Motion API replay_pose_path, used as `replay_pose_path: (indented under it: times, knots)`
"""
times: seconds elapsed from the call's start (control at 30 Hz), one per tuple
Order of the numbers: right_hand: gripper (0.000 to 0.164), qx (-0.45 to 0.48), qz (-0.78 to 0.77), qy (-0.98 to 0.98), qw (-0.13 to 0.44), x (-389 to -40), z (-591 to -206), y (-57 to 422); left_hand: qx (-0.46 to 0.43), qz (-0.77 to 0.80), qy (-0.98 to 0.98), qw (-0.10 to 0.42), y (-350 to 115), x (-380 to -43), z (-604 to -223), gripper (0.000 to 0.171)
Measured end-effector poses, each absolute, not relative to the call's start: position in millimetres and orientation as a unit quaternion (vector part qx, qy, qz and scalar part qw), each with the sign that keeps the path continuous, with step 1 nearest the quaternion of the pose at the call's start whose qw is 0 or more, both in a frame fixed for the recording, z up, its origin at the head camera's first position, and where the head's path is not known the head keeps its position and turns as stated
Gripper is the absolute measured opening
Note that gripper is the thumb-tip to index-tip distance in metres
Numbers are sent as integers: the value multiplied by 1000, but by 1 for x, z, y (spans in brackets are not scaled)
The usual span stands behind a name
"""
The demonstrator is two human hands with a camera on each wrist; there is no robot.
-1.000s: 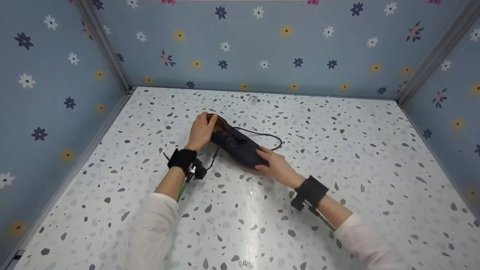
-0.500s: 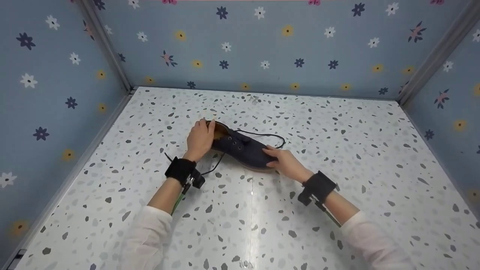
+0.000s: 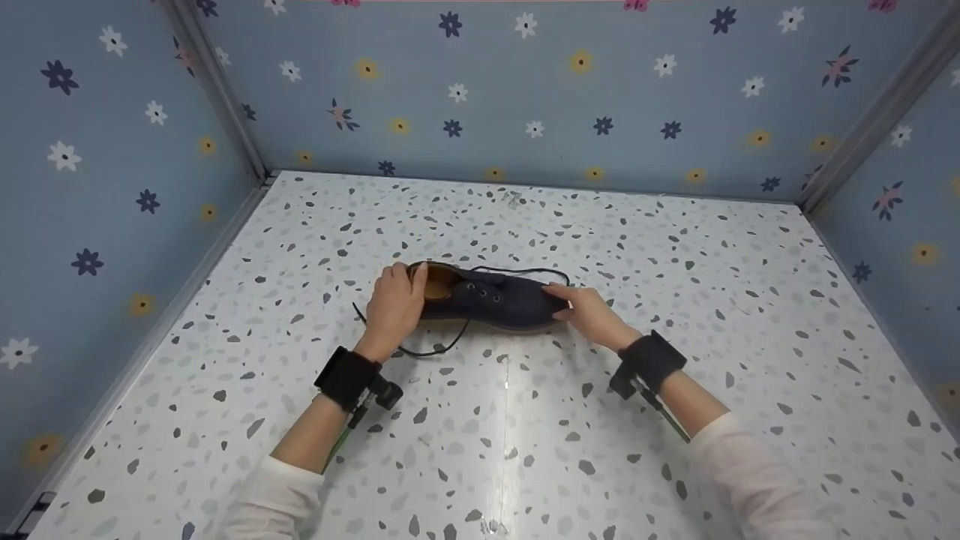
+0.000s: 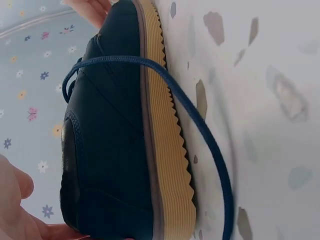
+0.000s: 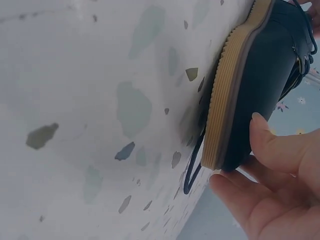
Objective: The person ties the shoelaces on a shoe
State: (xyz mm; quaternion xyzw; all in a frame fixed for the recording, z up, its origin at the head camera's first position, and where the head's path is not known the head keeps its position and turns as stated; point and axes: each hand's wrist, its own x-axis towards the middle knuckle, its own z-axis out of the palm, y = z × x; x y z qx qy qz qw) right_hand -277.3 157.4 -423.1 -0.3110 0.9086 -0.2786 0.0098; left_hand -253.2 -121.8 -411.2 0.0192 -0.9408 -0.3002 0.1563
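Observation:
A dark navy lace-up shoe (image 3: 517, 304) lies nearly crosswise on the speckled surface, heel at the left and toe at the right. Its tan ridged sole (image 4: 167, 150) faces down in the left wrist view. My left hand (image 3: 394, 304) holds the heel, with the thumb by the shoe's opening. At the other end, my right hand (image 3: 592, 315) grips the toe between thumb and fingers; the right wrist view shows the thumb (image 5: 270, 142) on the upper. One loose lace (image 3: 439, 351) curves out on the near side, and another strand loops behind the shoe.
White speckled tabletop (image 3: 600, 450) spreads around the shoe. Blue flowered panels stand behind it (image 3: 510, 90) and on both sides, joined by grey corner posts (image 3: 221, 90). Each wrist wears a black strap (image 3: 349, 379) with a small camera and a green cable.
The shoe has turned from a diagonal to almost crosswise, its heel coming nearer to me. Both hands moved with it, the left toward me and the right slightly rightward.

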Motion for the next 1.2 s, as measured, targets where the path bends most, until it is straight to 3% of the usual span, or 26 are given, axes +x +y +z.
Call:
replay_pose_path:
  times: [0.27, 0.47, 0.7, 0.93, 1.2]
  knots:
    - [39, -241, -291, 926, -13, -267, -416, 154, 29, -289, -947, 136, -130, -263, -407, 43]
    - [51, -160, -298, 941, 8, -249, -415, 144, 25, -310, -946, 95, -138, -277, -402, 46]
    - [60, -163, -243, 956, 22, -231, -421, 136, 4, -339, -939, 60, -134, -284, -402, 45]
    - [62, -171, -213, 962, 22, -230, -421, 133, -2, -310, -948, 79, -126, -279, -410, 42]
    - [65, -160, -214, 961, 78, -246, -414, 136, -4, -278, -955, 100, -123, -266, -411, 40]
